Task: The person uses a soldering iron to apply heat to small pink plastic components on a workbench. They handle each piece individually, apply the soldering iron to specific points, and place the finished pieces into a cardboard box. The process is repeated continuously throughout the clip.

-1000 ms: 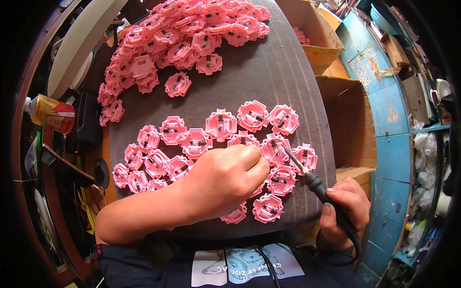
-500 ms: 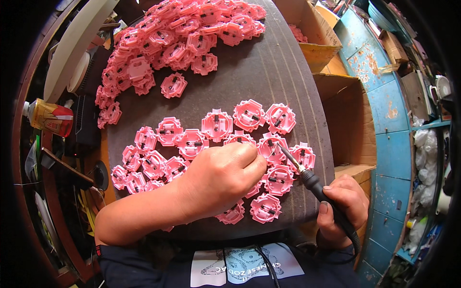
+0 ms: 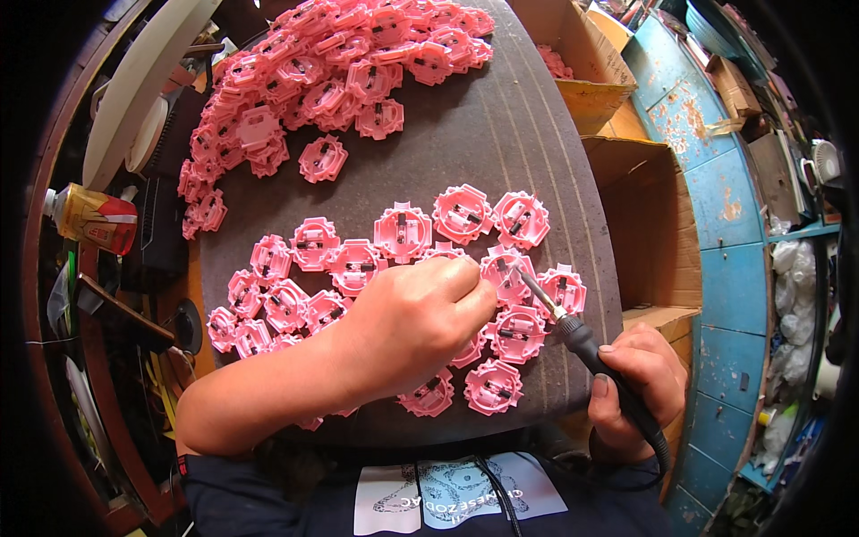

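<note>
My right hand (image 3: 642, 385) grips a soldering iron (image 3: 586, 345) by its black handle. The iron's metal tip reaches a pink plastic housing (image 3: 506, 276) that has small black parts inside. Beside that housing, my left hand (image 3: 429, 309) is closed in a pinch. Its fingertips point toward the tip, and what they hold is too small and hidden to make out. Several more pink housings (image 3: 403, 231) lie spread in loose rows on the dark table (image 3: 447, 143). Some of them are partly covered by my left hand and forearm.
A large heap of pink housings (image 3: 340, 72) covers the far left of the table, with one single housing (image 3: 323, 159) in front of it. Open cardboard boxes (image 3: 649, 215) stand along the right edge. Blue cabinets (image 3: 725, 268) are farther right; a yellow-red container (image 3: 94, 219) is at left.
Both hands stay in nearly the same place, with the iron's tip still at the same housing. The near housings appear shifted very slightly in the picture.
</note>
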{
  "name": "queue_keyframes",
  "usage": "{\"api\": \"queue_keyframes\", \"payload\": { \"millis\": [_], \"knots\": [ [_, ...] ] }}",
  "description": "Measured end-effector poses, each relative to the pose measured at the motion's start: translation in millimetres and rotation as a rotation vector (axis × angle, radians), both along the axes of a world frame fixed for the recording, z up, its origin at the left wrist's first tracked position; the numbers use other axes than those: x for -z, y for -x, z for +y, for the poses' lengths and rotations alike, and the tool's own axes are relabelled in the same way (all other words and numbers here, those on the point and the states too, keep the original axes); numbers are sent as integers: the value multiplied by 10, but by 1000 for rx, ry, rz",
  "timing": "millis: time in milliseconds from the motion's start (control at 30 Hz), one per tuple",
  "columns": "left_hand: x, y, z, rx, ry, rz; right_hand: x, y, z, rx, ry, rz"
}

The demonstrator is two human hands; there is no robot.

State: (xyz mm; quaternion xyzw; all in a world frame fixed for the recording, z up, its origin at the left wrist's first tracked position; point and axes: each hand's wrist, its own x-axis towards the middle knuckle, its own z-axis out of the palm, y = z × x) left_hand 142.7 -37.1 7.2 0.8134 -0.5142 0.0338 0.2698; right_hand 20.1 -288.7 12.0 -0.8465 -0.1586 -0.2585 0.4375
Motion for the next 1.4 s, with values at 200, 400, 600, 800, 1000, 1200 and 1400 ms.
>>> {"api": "queue_keyframes", "payload": {
  "millis": [200, 400, 600, 800, 1000, 1200, 1400],
  "knots": [
    [-24, 12, 27, 3, -30, -10, 32, 10, -8, 27, -17, -21],
    [-23, 56, 48, 38, 32, -8, 7, 102, -53, 22, -43, -15],
    [-17, 47, -6, 63, 26, -20, 7, 111, -49, 22, -33, -10],
    [-19, 47, -10, 62, 18, -10, 19, 102, -44, 21, -31, -5],
    [7, 49, -21, 46, 30, -12, 17, 96, -42, 7, -28, 3],
    [-4, 48, -14, 50, 15, -1, 18, 105, -48, 13, -42, 4],
    [12, 70, 78, 39, 17, 5, -1, 106, -58, 10, -43, -6]
  ]
}}
